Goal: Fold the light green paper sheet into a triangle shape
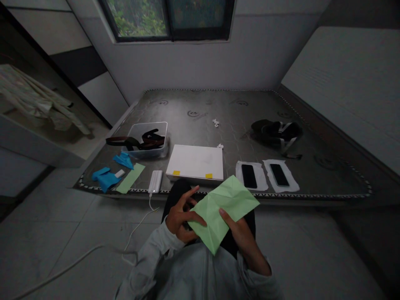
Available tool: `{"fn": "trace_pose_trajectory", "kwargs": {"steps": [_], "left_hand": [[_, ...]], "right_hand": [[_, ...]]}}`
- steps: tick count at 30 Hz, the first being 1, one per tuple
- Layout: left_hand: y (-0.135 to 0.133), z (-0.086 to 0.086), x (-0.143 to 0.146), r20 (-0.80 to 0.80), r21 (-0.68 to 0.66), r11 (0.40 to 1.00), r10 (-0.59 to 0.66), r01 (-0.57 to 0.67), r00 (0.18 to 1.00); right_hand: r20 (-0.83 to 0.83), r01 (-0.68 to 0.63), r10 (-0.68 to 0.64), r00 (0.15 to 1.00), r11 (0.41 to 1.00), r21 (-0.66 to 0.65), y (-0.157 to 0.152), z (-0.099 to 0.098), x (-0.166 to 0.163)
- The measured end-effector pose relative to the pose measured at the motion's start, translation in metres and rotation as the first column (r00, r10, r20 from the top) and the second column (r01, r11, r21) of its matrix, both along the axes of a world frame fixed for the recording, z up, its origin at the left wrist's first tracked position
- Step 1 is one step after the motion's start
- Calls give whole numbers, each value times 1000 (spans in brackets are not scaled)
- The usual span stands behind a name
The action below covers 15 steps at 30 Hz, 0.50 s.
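A creased light green paper sheet (223,210) is held in front of my chest, below the mattress edge. My left hand (181,218) grips its left side, thumb on top and fingers spread behind. My right hand (239,231) pinches its lower right edge from beneath, thumb pressed on the sheet. The paper shows several fold lines and is tilted like a diamond.
On the grey mattress (218,112) lie a white box (196,163), a white power bank (155,181) with a cable, a green paper strip (131,178), blue folded papers (106,178), a clear tub (146,141) with dark straps, two phones (249,176) (279,174) and a black item (276,131).
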<state>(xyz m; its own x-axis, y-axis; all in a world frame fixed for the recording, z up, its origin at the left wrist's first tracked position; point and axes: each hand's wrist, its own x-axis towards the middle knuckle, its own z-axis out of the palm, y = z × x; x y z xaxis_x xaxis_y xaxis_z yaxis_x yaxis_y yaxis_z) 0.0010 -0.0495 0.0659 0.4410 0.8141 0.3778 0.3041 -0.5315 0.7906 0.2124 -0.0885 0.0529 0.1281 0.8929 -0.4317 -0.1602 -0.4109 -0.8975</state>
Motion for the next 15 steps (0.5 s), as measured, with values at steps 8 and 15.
{"fn": "trace_pose_trajectory", "kwargs": {"steps": [8, 15], "left_hand": [[6, -13, 4, 102, -188, 965, 204, -183, 974], [1, -20, 18, -114, -515, 742, 437, -429, 892]], "right_hand": [[117, -81, 77, 990, 996, 35, -2, 9, 1], [61, -131, 129, 990, 991, 28, -1, 20, -2]]}}
